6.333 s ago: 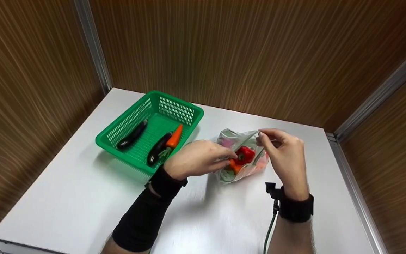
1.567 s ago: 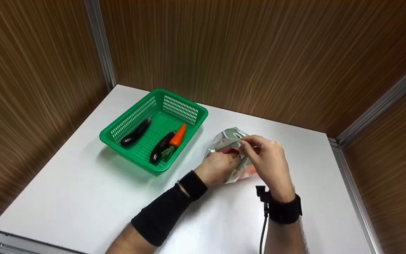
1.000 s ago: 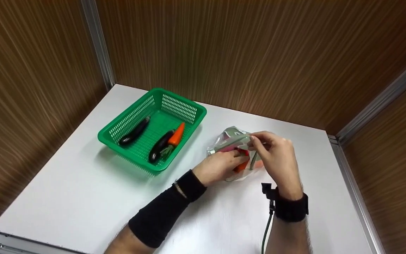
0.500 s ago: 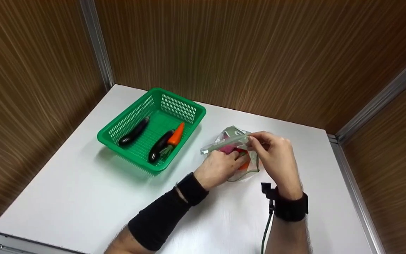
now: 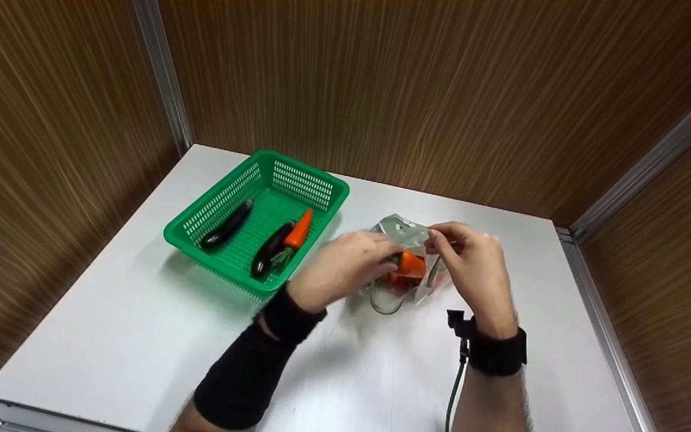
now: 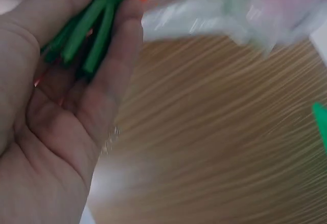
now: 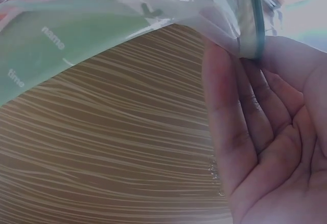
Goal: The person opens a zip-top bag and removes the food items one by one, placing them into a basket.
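My left hand (image 5: 345,264) pinches a carrot (image 5: 411,264) by its green stalks, at the mouth of a clear zip bag (image 5: 402,228). In the left wrist view the carrot's stalks (image 6: 94,35) lie between thumb and fingers, and only a bit of its orange body shows. My right hand (image 5: 474,270) pinches the bag's zip edge between thumb and fingertips. The right wrist view shows the bag's printed green side (image 7: 87,55) stretching away from that hand. Red and orange produce (image 5: 402,281) shows inside the bag, partly hidden by the left hand and the plastic.
Left of the bag stands a green plastic basket (image 5: 273,207). Inside lie two eggplants, one along the left side (image 5: 225,226) and one (image 5: 270,251) beside another carrot (image 5: 299,231). Wood-grain panels (image 5: 369,90) enclose the white table (image 5: 111,318).
My left hand has come up and left out of the bag, with a carrot now in its fingers. The right hand keeps its hold on the bag's edge, almost unmoved.
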{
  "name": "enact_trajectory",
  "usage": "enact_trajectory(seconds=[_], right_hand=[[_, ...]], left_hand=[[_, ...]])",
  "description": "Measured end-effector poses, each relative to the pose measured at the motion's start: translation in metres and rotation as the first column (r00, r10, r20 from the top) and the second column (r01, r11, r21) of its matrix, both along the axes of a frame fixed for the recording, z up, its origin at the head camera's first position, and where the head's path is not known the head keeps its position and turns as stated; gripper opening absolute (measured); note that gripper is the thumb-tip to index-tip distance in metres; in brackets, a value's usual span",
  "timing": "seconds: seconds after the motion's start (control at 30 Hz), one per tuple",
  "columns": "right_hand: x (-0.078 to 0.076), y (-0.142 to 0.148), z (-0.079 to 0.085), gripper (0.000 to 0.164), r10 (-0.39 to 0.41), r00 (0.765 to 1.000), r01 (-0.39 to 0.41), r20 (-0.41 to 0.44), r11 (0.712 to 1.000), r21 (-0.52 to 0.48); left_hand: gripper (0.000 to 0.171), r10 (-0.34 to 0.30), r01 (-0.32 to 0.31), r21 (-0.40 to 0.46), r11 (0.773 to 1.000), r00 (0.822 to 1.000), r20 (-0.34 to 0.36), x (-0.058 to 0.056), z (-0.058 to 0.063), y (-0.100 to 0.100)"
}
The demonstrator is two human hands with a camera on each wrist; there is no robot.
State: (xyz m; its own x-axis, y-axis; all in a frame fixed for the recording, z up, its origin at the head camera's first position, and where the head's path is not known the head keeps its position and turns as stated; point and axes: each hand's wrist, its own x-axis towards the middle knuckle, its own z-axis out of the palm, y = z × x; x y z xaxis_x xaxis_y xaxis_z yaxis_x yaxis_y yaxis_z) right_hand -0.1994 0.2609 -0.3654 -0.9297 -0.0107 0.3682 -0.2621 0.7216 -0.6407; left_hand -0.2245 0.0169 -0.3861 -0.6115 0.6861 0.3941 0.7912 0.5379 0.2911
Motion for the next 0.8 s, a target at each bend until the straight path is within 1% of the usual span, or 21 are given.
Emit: enact_trajectory(seconds=[0.07,0.1,0.13,0.17,0.23,0.33,0.4,0.47,0.5,0.57,0.63,0.7,0.8], right_hand=[[0.000,0.002,0.000,0.018,-0.001,1.000,0.001,-0.007,1.000,0.002],[0.000,0.002,-0.001,0.018,-0.001,1.000,0.001,-0.010,1.000,0.002],[0.000,0.003,-0.001,0.017,-0.003,1.000,0.003,-0.011,1.000,0.002],[0.000,0.004,-0.001,0.017,-0.006,1.000,0.006,-0.011,1.000,-0.002],[0.000,0.004,0.000,0.017,-0.010,1.000,0.010,-0.011,1.000,-0.009],[0.000,0.004,0.002,0.017,-0.013,1.000,0.013,-0.003,1.000,-0.024],[0.000,0.003,0.003,0.017,-0.012,1.000,0.012,-0.001,0.999,-0.030],[0.000,0.002,0.003,0.018,-0.009,1.000,0.009,0.003,1.000,-0.029],[-0.001,0.002,0.003,0.018,-0.009,1.000,0.009,0.003,1.000,-0.027],[-0.002,0.003,0.003,0.018,-0.012,1.000,0.012,0.004,1.000,-0.017],[-0.002,0.003,0.003,0.018,-0.013,1.000,0.013,0.007,1.000,-0.009],[-0.002,0.004,0.003,0.018,-0.015,1.000,0.015,0.008,1.000,-0.008],[-0.002,0.004,0.001,0.018,-0.013,1.000,0.013,0.011,1.000,-0.008]], left_hand=[[0.032,-0.042,0.040,0.086,0.996,0.999,0.026,0.001,0.010,-0.020],[0.031,-0.057,0.053,0.128,0.990,0.998,0.024,0.002,0.014,-0.031],[0.030,-0.068,0.063,0.171,0.983,0.997,0.022,0.003,0.019,-0.041],[0.030,-0.064,0.060,0.209,0.976,0.998,0.015,0.005,0.023,-0.052],[0.030,-0.045,0.046,0.280,0.959,0.999,-0.008,0.008,0.030,-0.073],[0.032,0.010,0.010,0.375,0.927,0.999,-0.052,0.011,0.037,-0.100],[0.034,0.058,-0.022,0.427,0.904,0.996,-0.072,0.012,0.040,-0.114],[0.037,0.113,-0.067,0.463,0.884,0.991,-0.073,0.010,0.039,-0.125],[0.038,0.138,-0.093,0.474,0.876,0.988,-0.062,0.007,0.039,-0.129],[0.039,0.206,-0.169,0.484,0.859,0.978,-0.024,-0.001,0.034,-0.134],[0.039,0.279,-0.260,0.465,0.846,0.960,0.029,-0.015,0.026,-0.136],[0.040,0.347,-0.351,0.419,0.837,0.934,0.090,-0.033,0.015,-0.137],[0.039,0.435,-0.472,0.310,0.825,0.882,0.182,-0.059,-0.003,-0.141]])
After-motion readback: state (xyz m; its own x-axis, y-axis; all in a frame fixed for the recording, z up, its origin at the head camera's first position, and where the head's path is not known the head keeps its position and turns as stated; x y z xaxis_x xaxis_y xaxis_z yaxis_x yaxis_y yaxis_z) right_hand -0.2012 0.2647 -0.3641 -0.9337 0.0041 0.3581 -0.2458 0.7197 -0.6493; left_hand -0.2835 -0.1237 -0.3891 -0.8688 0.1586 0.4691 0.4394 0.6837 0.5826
